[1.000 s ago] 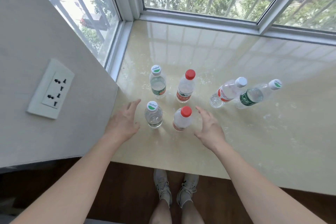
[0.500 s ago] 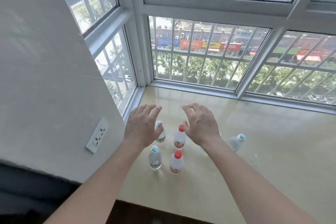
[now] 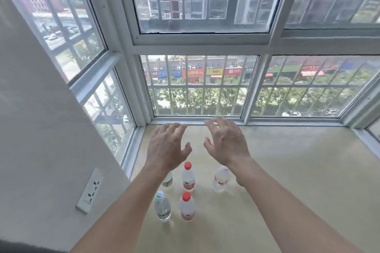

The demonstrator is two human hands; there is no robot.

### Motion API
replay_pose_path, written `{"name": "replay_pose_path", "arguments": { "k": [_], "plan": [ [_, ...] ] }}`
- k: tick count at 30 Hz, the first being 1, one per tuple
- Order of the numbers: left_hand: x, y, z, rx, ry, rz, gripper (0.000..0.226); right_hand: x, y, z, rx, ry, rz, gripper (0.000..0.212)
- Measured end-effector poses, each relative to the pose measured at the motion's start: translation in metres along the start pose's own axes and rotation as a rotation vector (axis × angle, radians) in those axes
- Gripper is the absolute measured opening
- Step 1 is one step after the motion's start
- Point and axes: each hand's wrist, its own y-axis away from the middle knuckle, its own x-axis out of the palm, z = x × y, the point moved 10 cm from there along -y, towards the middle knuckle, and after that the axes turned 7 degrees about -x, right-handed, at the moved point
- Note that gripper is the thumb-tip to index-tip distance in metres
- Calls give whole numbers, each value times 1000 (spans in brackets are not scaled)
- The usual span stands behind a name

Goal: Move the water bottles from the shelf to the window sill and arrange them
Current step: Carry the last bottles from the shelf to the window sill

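Note:
Several clear water bottles stand on the cream window sill [image 3: 298,170]. At the front are a green-capped bottle [image 3: 162,206] and a red-capped bottle [image 3: 186,206]. Behind them stand another red-capped bottle [image 3: 188,176] and a green-labelled bottle [image 3: 168,181] half hidden by my left forearm. To the right a red-labelled bottle [image 3: 220,177] shows below my right wrist, and a further bottle [image 3: 238,181] is almost hidden by my right forearm. My left hand [image 3: 167,147] and my right hand [image 3: 227,142] hover above the bottles, fingers spread, holding nothing.
A white wall [image 3: 41,139] with a power socket [image 3: 89,191] bounds the sill on the left. White-framed barred windows [image 3: 197,86] enclose the sill at the back and sides. The sill stretches away to the right of the bottles.
The view has tilted up, showing more window. Both hands have lifted from beside the front bottles to above and beyond the group, still holding nothing. The bottles stand where they were.

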Motion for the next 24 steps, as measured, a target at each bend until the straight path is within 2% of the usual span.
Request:
{"name": "replay_pose_path", "arguments": {
  "k": [10, 24],
  "plan": [
    [23, 7, -140, 401, 160, 90, 59, -63, 117, -95, 426, 147, -33, 47],
    [35, 157, -354, 991, 319, 252, 57, -154, 396, -133, 1057, 354, -44, 40]
  ]
}}
